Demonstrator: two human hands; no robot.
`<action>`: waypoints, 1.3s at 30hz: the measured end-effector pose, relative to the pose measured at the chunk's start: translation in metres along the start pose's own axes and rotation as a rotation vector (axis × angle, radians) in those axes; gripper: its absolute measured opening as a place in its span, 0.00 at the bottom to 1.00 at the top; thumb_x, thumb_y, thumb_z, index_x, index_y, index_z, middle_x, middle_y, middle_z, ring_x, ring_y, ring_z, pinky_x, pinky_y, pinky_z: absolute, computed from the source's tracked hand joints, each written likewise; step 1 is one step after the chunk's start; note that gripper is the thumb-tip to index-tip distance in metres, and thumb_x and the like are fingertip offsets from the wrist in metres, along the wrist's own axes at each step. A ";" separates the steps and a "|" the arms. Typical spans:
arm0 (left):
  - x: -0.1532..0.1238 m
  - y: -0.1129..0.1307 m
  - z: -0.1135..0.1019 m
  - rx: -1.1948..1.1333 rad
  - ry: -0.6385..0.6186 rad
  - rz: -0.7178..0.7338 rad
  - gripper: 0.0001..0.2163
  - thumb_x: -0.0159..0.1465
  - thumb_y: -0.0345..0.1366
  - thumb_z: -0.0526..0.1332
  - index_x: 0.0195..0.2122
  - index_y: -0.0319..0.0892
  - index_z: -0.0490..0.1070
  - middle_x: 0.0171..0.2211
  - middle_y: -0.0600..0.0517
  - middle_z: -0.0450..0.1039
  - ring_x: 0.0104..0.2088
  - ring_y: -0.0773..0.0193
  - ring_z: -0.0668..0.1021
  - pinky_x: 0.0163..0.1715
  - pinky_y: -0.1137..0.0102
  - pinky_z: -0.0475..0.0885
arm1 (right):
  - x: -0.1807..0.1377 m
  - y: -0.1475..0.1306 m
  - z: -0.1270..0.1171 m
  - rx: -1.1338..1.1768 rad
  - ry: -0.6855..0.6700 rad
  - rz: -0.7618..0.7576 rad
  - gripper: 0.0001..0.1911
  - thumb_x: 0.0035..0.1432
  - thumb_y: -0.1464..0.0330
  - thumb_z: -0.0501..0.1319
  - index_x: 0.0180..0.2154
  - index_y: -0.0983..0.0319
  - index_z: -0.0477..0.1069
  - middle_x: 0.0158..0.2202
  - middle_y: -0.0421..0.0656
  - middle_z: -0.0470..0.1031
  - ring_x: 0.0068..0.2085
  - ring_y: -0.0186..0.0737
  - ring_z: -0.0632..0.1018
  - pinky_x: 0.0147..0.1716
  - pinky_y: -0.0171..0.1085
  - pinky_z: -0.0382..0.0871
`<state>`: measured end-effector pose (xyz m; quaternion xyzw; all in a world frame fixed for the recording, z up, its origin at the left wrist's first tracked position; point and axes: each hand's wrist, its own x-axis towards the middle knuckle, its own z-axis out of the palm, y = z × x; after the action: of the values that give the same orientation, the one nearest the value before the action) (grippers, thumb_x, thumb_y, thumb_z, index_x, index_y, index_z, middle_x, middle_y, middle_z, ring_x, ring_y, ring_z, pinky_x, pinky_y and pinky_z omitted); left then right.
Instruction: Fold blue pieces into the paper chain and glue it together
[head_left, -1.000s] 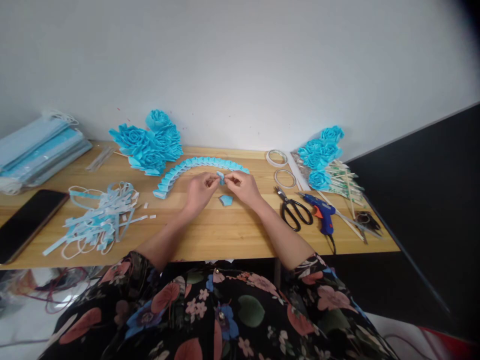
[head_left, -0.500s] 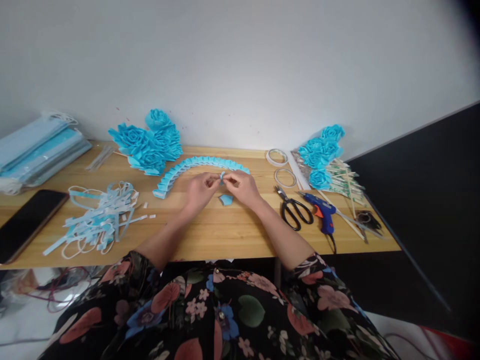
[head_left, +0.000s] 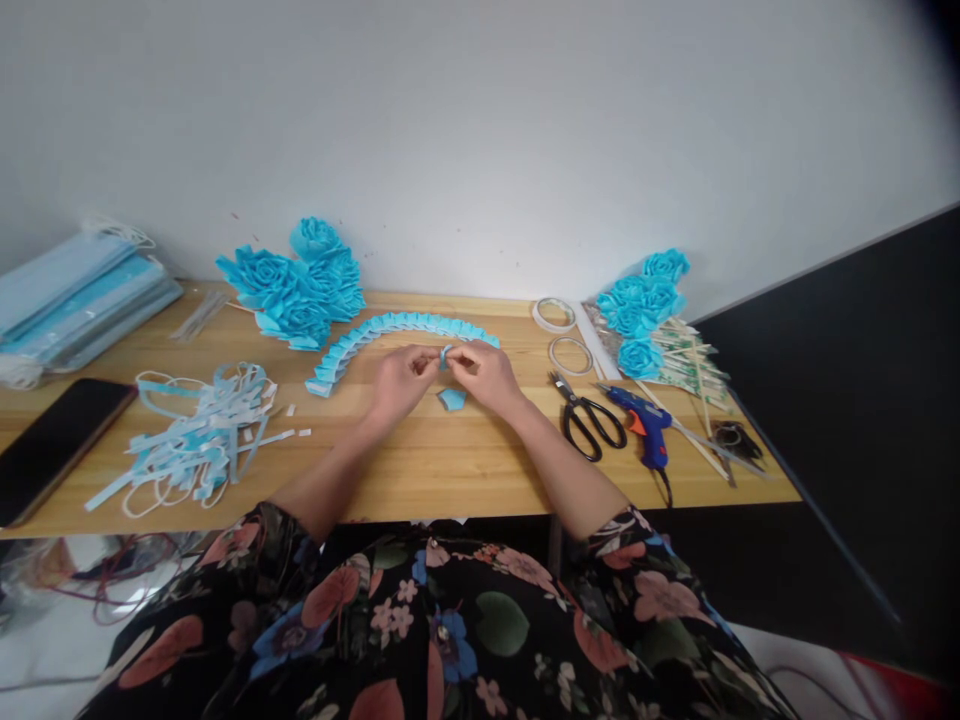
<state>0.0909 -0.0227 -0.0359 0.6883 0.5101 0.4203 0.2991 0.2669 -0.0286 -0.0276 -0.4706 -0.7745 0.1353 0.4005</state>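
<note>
My left hand (head_left: 400, 380) and my right hand (head_left: 484, 375) meet over the middle of the wooden table (head_left: 420, 470). Both pinch a small blue folded piece (head_left: 445, 355) between their fingertips. A second small blue piece (head_left: 451, 399) lies on the table just below the hands. Behind them curves a row of folded blue pieces (head_left: 375, 335).
Blue paper roses (head_left: 296, 285) lie at the back left and more roses (head_left: 641, 305) on sticks at the right. Black scissors (head_left: 589, 420), a blue glue gun (head_left: 645, 425) and two tape rolls (head_left: 559, 330) sit right. Cut mask strips (head_left: 199, 440), a phone (head_left: 52, 445) and stacked masks (head_left: 71, 295) lie left.
The hands have stayed in place, with only small finger movements on the blue piece, which now shows less between the fingertips.
</note>
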 end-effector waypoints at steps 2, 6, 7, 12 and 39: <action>0.000 0.000 0.000 0.000 -0.004 -0.012 0.08 0.59 0.38 0.61 0.35 0.42 0.79 0.27 0.53 0.77 0.26 0.67 0.73 0.28 0.72 0.64 | 0.000 0.001 0.001 0.005 0.004 -0.004 0.08 0.59 0.72 0.59 0.30 0.58 0.76 0.29 0.41 0.78 0.32 0.38 0.75 0.37 0.37 0.67; -0.001 0.000 0.001 -0.026 -0.016 -0.034 0.08 0.58 0.37 0.61 0.34 0.41 0.78 0.27 0.53 0.77 0.26 0.68 0.73 0.28 0.72 0.65 | -0.001 0.003 0.003 0.018 0.000 -0.018 0.08 0.59 0.71 0.59 0.30 0.59 0.76 0.30 0.42 0.78 0.33 0.38 0.75 0.38 0.37 0.67; -0.001 0.001 0.001 -0.034 -0.021 -0.037 0.08 0.58 0.37 0.61 0.34 0.41 0.78 0.27 0.53 0.76 0.26 0.68 0.73 0.29 0.72 0.65 | -0.001 0.003 0.003 0.016 -0.002 -0.019 0.08 0.59 0.71 0.58 0.30 0.59 0.75 0.30 0.42 0.78 0.33 0.38 0.75 0.38 0.37 0.67; 0.000 0.001 0.000 -0.036 -0.023 -0.021 0.08 0.57 0.33 0.59 0.34 0.41 0.78 0.26 0.54 0.76 0.26 0.68 0.73 0.28 0.72 0.65 | -0.001 0.001 0.001 0.012 -0.009 -0.014 0.08 0.57 0.73 0.58 0.30 0.59 0.75 0.29 0.41 0.78 0.32 0.38 0.75 0.37 0.37 0.66; 0.005 0.005 -0.006 0.040 0.011 -0.067 0.07 0.58 0.36 0.59 0.30 0.42 0.76 0.27 0.53 0.76 0.26 0.67 0.72 0.28 0.71 0.63 | 0.001 0.004 -0.004 0.054 -0.004 0.090 0.06 0.56 0.70 0.59 0.30 0.59 0.75 0.30 0.41 0.78 0.33 0.37 0.75 0.37 0.36 0.67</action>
<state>0.0886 -0.0197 -0.0282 0.6744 0.5427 0.4037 0.2961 0.2721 -0.0265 -0.0266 -0.4937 -0.7493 0.1752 0.4051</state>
